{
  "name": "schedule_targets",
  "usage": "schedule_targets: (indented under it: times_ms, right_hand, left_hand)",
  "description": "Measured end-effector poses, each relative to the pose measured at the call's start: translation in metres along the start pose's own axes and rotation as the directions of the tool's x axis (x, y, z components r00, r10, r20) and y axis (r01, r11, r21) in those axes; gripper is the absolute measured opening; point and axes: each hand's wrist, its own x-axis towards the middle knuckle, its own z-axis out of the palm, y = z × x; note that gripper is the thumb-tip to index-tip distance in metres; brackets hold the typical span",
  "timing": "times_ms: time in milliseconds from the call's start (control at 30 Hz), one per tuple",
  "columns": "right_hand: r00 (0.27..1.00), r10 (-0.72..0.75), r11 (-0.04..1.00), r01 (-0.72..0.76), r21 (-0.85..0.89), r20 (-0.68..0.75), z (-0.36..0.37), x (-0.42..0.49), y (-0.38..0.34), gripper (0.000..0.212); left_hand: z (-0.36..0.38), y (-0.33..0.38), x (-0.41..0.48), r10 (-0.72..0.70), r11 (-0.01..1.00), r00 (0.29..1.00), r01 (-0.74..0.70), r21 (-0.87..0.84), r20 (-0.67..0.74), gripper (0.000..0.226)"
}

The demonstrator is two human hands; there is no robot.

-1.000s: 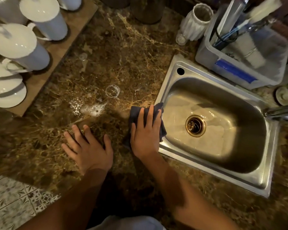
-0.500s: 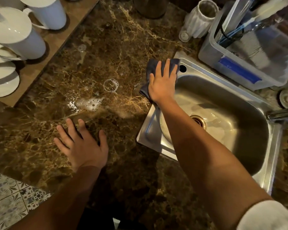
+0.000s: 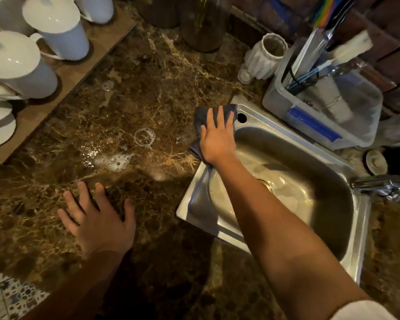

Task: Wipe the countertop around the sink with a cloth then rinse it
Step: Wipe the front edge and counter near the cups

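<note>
A dark blue cloth (image 3: 200, 117) lies over the far left corner of the steel sink (image 3: 346, 255), half on the rim and half on the brown marble countertop (image 3: 148, 93). My right hand (image 3: 217, 137) presses flat on the cloth with straight fingers. My left hand (image 3: 97, 218) rests on the countertop with its fingers spread, holding nothing. Soap foam and bubbles (image 3: 116, 158) sit on the marble between the two hands. The sink drain is partly hidden behind my right forearm.
White lidded jugs (image 3: 56, 31) and plates stand on a wooden board (image 3: 88, 65) at the left. A clear plastic tub (image 3: 321, 112) with utensils and a white ribbed cup (image 3: 266, 56) stand behind the sink. The tap (image 3: 383, 185) juts in from the right.
My right hand slid the cloth from the sink's near left edge up to its far left corner. My left hand stayed flat on the marble.
</note>
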Motion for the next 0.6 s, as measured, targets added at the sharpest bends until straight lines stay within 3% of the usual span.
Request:
schedule_targets:
  times_ms: [100, 200, 267, 367, 467, 600]
  right_hand:
    - [0.998, 0.062, 0.998, -0.062, 0.002, 0.003, -0.014, 0.037, 0.023, 0.068]
    - [0.972, 0.235, 0.967, -0.231, 0.112, -0.028, -0.02, 0.039, 0.026, 0.069]
    - [0.912, 0.408, 0.893, -0.386, 0.23, -0.052, -0.021, 0.035, 0.015, 0.074]
    - [0.819, 0.573, 0.746, -0.537, 0.394, 0.034, -0.027, 0.036, -0.002, 0.077]
    - [0.811, 0.58, 0.717, -0.551, 0.426, 0.073, -0.025, 0.022, -0.024, 0.075]
    - [0.934, 0.352, 0.913, -0.33, 0.239, -0.055, 0.004, -0.015, -0.033, 0.072]
  left_hand:
    - [0.002, -0.001, 0.0, 0.007, 1.0, 1.0, -0.007, 0.011, -0.017, 0.079]
    - [0.003, -0.001, 0.002, -0.013, 1.0, 1.0, 0.013, 0.016, 0.002, 0.08]
    - [0.003, -0.002, 0.003, -0.024, 1.0, 0.999, 0.024, 0.009, 0.025, 0.081]
    - [0.001, -0.002, 0.002, -0.017, 1.0, 0.999, 0.016, 0.018, 0.031, 0.082]
    - [0.0, -0.001, 0.002, -0.008, 1.0, 1.0, 0.008, 0.027, 0.016, 0.082]
    - [-0.002, 0.0, 0.002, -0.027, 0.999, 0.999, 0.026, 0.019, 0.032, 0.083]
